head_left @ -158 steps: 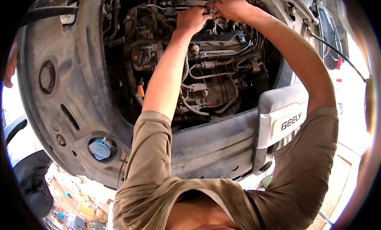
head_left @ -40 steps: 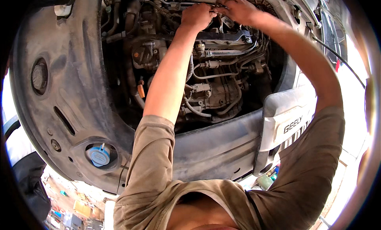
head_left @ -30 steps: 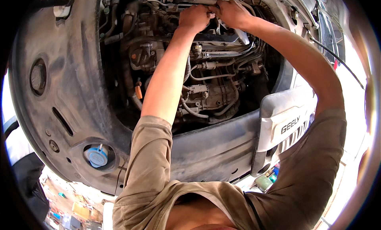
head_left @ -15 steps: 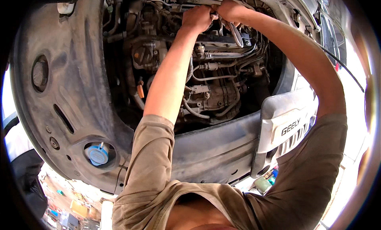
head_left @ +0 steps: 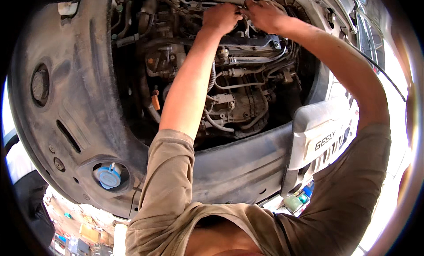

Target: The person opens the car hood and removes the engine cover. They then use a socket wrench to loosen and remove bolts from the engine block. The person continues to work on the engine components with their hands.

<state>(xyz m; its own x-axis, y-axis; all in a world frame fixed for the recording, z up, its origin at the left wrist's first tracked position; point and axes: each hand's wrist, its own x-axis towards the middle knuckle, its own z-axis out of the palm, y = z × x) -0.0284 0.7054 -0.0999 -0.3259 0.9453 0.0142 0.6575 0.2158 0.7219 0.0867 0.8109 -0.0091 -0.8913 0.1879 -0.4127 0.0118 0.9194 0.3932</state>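
At the far side of an open engine bay, my two hands meet above the engine (head_left: 238,110). My left hand (head_left: 221,19) is closed, fingers curled, its thumb side facing the other hand; what it grips is too small to tell. My right hand (head_left: 268,16) comes in from the right with bent fingers, its fingertips close to the left hand's. Whatever they pinch is hidden. A pale metal piece (head_left: 248,26) shows just under the right fingers. In front of both hands lies a dark rail (head_left: 240,43), with a metal pipe (head_left: 254,60) nearer to me.
A grey plastic engine cover (head_left: 309,128) leans on the front edge at right. A blue fluid cap (head_left: 108,176) sits in the black front panel (head_left: 238,167). An orange dipstick handle (head_left: 155,101) stands at the engine's left. A thin black rod (head_left: 375,72) slants at right.
My right hand has turned and its fingers have shifted. The shiny metal tool that hung below it no longer shows there. My left hand stays nearly in place.
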